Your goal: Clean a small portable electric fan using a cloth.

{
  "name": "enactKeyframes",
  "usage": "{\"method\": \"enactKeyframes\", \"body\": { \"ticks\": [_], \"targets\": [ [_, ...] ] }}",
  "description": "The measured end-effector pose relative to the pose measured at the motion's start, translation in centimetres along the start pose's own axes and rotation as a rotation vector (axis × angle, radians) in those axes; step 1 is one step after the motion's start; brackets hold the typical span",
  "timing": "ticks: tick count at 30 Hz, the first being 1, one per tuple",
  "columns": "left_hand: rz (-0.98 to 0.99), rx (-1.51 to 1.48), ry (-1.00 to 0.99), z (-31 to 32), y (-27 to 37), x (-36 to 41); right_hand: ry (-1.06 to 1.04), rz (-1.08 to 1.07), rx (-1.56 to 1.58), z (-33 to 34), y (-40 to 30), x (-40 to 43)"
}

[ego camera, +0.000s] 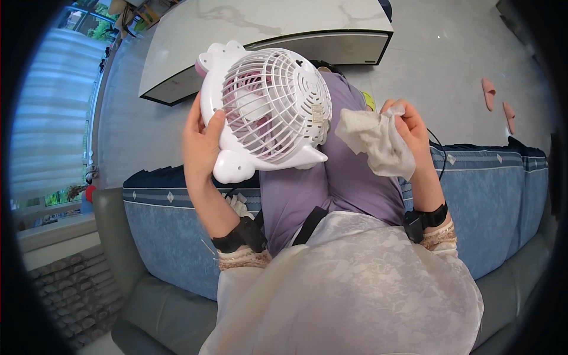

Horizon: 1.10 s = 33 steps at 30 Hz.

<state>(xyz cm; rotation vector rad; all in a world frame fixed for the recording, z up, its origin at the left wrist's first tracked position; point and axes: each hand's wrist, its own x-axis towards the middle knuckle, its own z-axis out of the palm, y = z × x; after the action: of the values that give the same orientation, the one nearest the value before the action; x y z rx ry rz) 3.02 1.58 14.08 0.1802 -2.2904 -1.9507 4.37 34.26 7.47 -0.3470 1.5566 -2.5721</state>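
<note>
My left hand grips the outer rim of a white plastic electric fan, thumb on the near side of the rim. The back grille faces up toward me, with pink blades visible through its bars. A small label with writing sits low on the round rear housing. To the right of the fan, my right hand pinches a crumpled white wet wipe, which hangs apart from the fan. Both are held above my lap in purple trousers.
A marble-topped coffee table stands ahead. I sit on a grey leather sofa with blue seat covers. Crumpled tissue lies by my left forearm. A black cord runs at right. Pink slippers rest on the floor.
</note>
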Motion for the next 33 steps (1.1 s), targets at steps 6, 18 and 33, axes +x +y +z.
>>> {"method": "enactKeyframes", "body": {
  "ticks": [6, 18, 33],
  "targets": [
    [-0.060, -0.065, 0.044, -0.9, -3.4, -1.1, 0.116, 0.031, 0.155, -1.2, 1.8, 0.9],
    [-0.209, -0.308, 0.115, -1.5, -6.6, -2.1, 0.147, 0.078, 0.336, -2.3, 2.8, 1.3],
    [-0.483, -0.184, 0.261, -2.3, -10.9, -1.1, 0.225, 0.121, 0.262, -3.0, 3.8, 1.1]
  ]
}}
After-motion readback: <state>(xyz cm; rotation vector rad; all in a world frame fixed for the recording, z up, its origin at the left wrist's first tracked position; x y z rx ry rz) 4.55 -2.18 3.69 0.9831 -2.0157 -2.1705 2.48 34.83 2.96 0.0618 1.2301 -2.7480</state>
